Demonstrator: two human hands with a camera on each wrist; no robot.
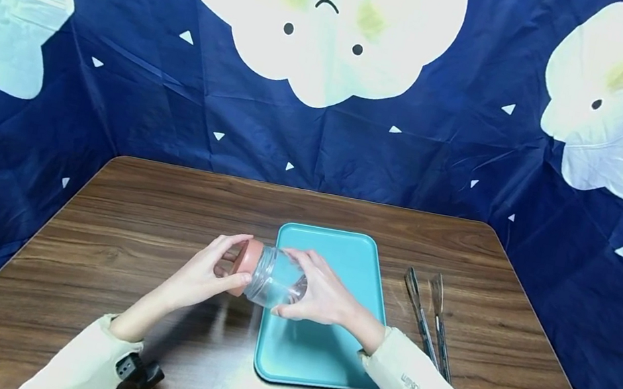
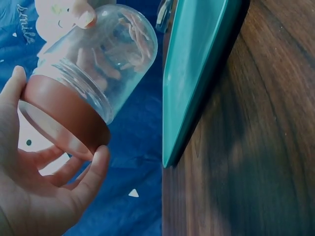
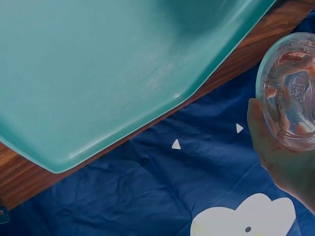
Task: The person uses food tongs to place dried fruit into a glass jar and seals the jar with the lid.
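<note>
A clear jar (image 1: 272, 278) with a pinkish-brown lid (image 1: 248, 265) is held sideways above the table and the left edge of the tray. My left hand (image 1: 206, 278) grips the lid by its rim, thumb on the near side and fingers around the far side. At the other end, my right hand (image 1: 326, 297) holds the jar's body near its base. In the left wrist view the lid (image 2: 66, 110) sits over the jar's threaded neck; how tightly cannot be told. The right wrist view shows the jar's round base (image 3: 295, 93) and the right hand (image 3: 285, 169) around it.
A turquoise tray (image 1: 316, 358) lies on the wooden table (image 1: 161, 218) beneath the right hand. Metal tongs (image 1: 427, 325) rest to its right, partly behind the right sleeve. Dark blue cloth (image 1: 136, 105) with clouds hangs around the table.
</note>
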